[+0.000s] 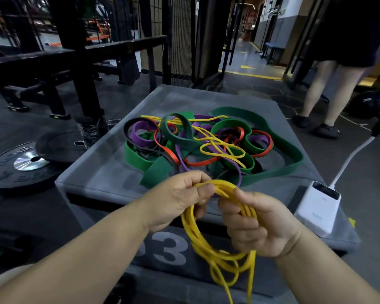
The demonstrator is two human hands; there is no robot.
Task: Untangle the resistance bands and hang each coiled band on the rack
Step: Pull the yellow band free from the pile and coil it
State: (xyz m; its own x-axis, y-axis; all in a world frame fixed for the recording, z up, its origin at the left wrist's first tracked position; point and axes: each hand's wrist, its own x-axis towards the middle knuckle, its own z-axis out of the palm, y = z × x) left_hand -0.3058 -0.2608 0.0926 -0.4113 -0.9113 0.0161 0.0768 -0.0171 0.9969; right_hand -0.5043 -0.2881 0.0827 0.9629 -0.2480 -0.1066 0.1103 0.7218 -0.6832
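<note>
A person's left hand (176,200) and right hand (257,227) both pinch a thin yellow rubber resistance band (189,224), gathered into hanging loops just off the near edge of a grey padded box (101,172). Coiling appears to be the step in hand. A tangle of green, purple, orange and black bands (206,141) covers the box's middle. Next, probably: clamp the loops together and find the rack, which cannot be identified here.

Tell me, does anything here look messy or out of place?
Yes: the coloured bands on the grey box lie in one knotted heap. A white power bank by the box's right corner looks odd among gym gear.
</note>
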